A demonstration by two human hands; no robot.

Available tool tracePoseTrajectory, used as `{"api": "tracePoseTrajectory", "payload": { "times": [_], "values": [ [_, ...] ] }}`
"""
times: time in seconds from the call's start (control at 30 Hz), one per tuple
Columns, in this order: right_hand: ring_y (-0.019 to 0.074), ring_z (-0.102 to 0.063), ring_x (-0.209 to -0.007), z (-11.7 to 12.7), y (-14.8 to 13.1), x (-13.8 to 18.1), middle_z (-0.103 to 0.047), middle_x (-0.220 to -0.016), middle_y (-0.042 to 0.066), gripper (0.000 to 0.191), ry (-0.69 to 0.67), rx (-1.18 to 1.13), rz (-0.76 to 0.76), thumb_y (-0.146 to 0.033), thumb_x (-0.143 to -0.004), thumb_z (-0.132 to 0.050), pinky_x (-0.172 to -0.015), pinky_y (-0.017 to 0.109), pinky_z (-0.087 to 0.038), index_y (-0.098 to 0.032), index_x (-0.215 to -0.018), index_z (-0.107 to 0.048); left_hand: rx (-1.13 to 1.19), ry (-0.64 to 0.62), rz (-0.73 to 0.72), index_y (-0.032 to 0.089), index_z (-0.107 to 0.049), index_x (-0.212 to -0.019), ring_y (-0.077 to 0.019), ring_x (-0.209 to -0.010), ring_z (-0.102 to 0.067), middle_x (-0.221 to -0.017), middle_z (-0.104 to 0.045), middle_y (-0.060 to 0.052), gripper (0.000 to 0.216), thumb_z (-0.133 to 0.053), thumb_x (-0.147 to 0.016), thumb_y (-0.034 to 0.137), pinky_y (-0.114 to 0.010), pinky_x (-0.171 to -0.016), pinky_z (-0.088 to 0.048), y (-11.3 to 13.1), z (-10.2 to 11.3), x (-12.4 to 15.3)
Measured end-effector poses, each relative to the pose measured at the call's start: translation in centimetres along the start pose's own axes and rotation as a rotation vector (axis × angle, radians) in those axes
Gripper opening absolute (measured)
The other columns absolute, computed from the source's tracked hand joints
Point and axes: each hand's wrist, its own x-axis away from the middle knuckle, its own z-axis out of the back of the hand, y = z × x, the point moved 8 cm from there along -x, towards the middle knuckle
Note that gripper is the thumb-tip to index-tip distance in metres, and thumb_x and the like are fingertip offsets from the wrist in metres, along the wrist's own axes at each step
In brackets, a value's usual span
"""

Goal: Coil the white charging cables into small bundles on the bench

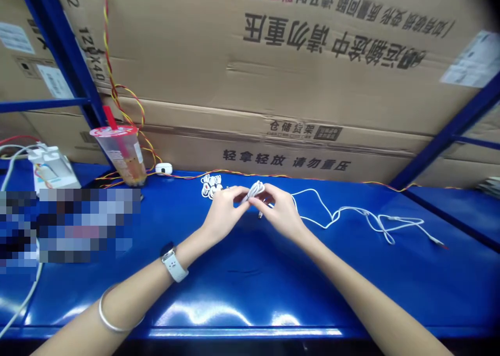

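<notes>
**My left hand (222,212) and right hand (282,213) pinch a coiled white cable (254,191)**

Printing on the cardboard cartons (250,80) faces me: the lower band reads 轻拿轻放 请勿重压, with 仓储货架 above it, and the upper carton carries 请勿重压 upside down. A pale paper label (471,59) sits at its right edge, too blurred to read.

On the blue metal shelf top (250,293), a clear plastic cup (119,152) stands to my left with a red straw (111,117) and a little brownish liquid at the bottom. Beyond it lies a small white box-shaped device (164,168), and further left, white packaging (50,168) with cords, partly behind a pixelated patch that hides what lies there.

Both hands are closed on the cable, my fingertips (238,192) gripping the small coil between them, just above the middle of the shelf. From there the loose length (351,215) wanders right along the shelf's long direction, ending in a slim tip (441,243) pointing lower right. A smaller bundle of white cable coils (211,186) sits just beyond my left hand. A red-and-yellow twisted wire (117,69) hangs down the cartons and runs along the back of the shelf. My left wrist wears a white smartwatch (174,265) and a silver bangle (107,309).
</notes>
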Motion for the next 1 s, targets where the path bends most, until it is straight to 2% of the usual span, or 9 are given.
{"api": "tracePoseTrajectory", "payload": {
  "times": [0.2,0.37,0.47,0.53,0.6,0.7,0.8,0.9,1.0],
  "values": [
    [0.0167,-0.064,-0.07,-0.1,1.2,-0.3,-0.07,-0.084,0.006,0.013,-0.067,-0.128,-0.061,-0.025,-0.08,-0.057,-0.065,0.027,-0.049,-0.015,-0.084,-0.065,0.226,-0.032,0.123,0.016,-0.068,-0.092,-0.0196,-0.082,-0.063,-0.089,-0.069,-0.005,0.018,-0.06,-0.078,0.024,-0.031,-0.078,-0.049,-0.8,-0.4,-0.1],
    [0.0148,-0.062,-0.061,0.3,1.4,-0.3,-0.068,-0.073,0.004,0.014,-0.032,-0.066,-0.088,-0.023,-0.08,-0.054,-0.058,0.025,-0.046,-0.015,-0.077,-0.064,0.742,-0.092,0.391,0.016,-0.063,-0.091,-0.015,-0.08,-0.06,-0.084,-0.062,-0.003,0.017,-0.059,-0.075,0.018,-0.025,-0.072,-0.047,-2.3,-2.0,0.3],
    [0.0134,-0.058,-0.057,0.4,1.1,-0.2,-0.065,-0.064,0.002,0.015,-0.025,0.027,-0.087,-0.022,-0.079,-0.053,-0.056,0.024,-0.042,-0.016,-0.068,-0.06,1.052,-0.118,0.53,0.015,-0.06,-0.087,-0.0099,-0.066,-0.054,-0.074,-0.055,-0.001,0.015,-0.056,-0.073,0.015,-0.023,-0.067,-0.047,-2.3,-3.0,0.7],
    [0.0127,-0.056,-0.056,0.5,1.0,-0.2,-0.063,-0.062,0.001,0.015,-0.028,0.067,-0.073,-0.021,-0.078,-0.052,-0.056,0.024,-0.04,-0.016,-0.065,-0.059,1.152,-0.118,0.604,0.015,-0.058,-0.081,-0.0075,-0.057,-0.048,-0.068,-0.049,0.002,0.009,-0.058,-0.072,0.017,-0.022,-0.06,-0.045,-2.2,-3.2,0.9],
    [0.0124,-0.055,-0.055,1.0,1.2,-0.4,-0.063,-0.061,0.001,0.013,-0.006,0.102,-0.064,-0.018,-0.075,-0.052,-0.056,0.024,-0.039,-0.016,-0.064,-0.058,1.175,-0.066,0.622,0.016,-0.051,-0.073,-0.0056,-0.05,-0.041,-0.061,-0.041,0.005,0.011,-0.062,-0.072,0.019,-0.02,-0.052,-0.041,-2.3,-2.5,0.6],
    [0.0128,-0.054,-0.055,2.3,1.9,-0.8,-0.062,-0.06,0.001,0.013,0.06,0.146,-0.088,-0.017,-0.072,-0.052,-0.055,0.024,-0.037,-0.016,-0.06,-0.056,1.117,0.121,0.576,0.018,-0.037,-0.062,-0.0028,-0.042,-0.028,-0.053,-0.028,0.009,0.033,-0.069,-0.07,0.019,-0.017,-0.04,-0.027,-3.3,0.2,-0.2],
    [0.0137,-0.055,-0.057,3.0,2.2,-1.0,-0.062,-0.061,0.001,0.015,0.087,0.138,-0.078,-0.02,-0.074,-0.053,-0.056,0.025,-0.038,-0.017,-0.059,-0.056,0.992,0.204,0.573,0.017,-0.038,-0.062,-0.0009,-0.039,-0.022,-0.05,-0.024,0.011,0.036,-0.074,-0.067,0.02,-0.015,-0.037,-0.018,-4.5,2.2,-0.7],
    [0.014,-0.056,-0.059,3.1,1.5,-0.8,-0.063,-0.064,0.002,0.016,0.116,0.125,-0.017,-0.023,-0.078,-0.052,-0.059,0.026,-0.04,-0.017,-0.063,-0.057,0.871,0.102,0.629,0.013,-0.053,-0.071,0.001,-0.039,-0.024,-0.055,-0.043,0.007,0.029,-0.075,-0.069,0.032,-0.015,-0.037,-0.018,-4.7,1.7,-0.3],
    [0.0142,-0.056,-0.06,3.3,0.4,-0.3,-0.064,-0.068,0.003,0.016,0.186,0.135,0.035,-0.024,-0.08,-0.052,-0.061,0.027,-0.042,-0.018,-0.068,-0.059,0.803,-0.107,0.619,0.012,-0.065,-0.09,0.0024,-0.041,-0.026,-0.086,-0.065,-0.006,0.034,-0.069,-0.074,0.042,-0.016,-0.038,-0.021,-3.3,-0.6,0.5]
  ]
}}
